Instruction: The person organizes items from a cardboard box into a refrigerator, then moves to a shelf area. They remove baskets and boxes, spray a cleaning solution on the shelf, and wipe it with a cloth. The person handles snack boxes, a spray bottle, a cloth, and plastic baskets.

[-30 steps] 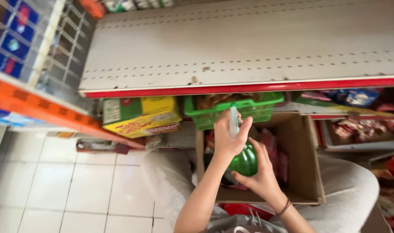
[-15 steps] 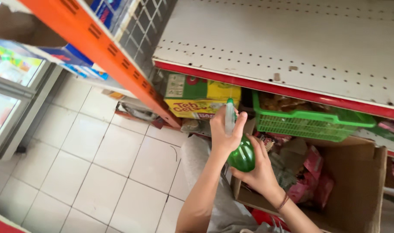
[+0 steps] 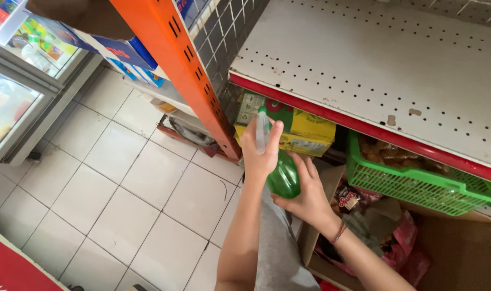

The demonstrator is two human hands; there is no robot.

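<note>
I hold a green plastic bottle [image 3: 283, 175] with a pale spray top in both hands, in front of a low shelf. My left hand [image 3: 259, 152] wraps around the bottle's neck and spray top. My right hand [image 3: 306, 193] cups the round green body from the right and below. A cardboard box [image 3: 461, 253] with red and pink snack packets stands on the floor just right of my hands.
A white perforated shelf [image 3: 364, 64] with a red front edge spans the top right. Under it sit a green plastic basket [image 3: 418, 186] and a yellow-green carton [image 3: 304, 132]. An orange rack upright [image 3: 175, 59] slants down the middle. White floor tiles [image 3: 111, 183] and a glass-door cooler [image 3: 14, 102] lie left.
The view has swung left and tilted, bringing the floor, the orange upright and the cooler into sight. Both hands keep hold of the green bottle in much the same grip.
</note>
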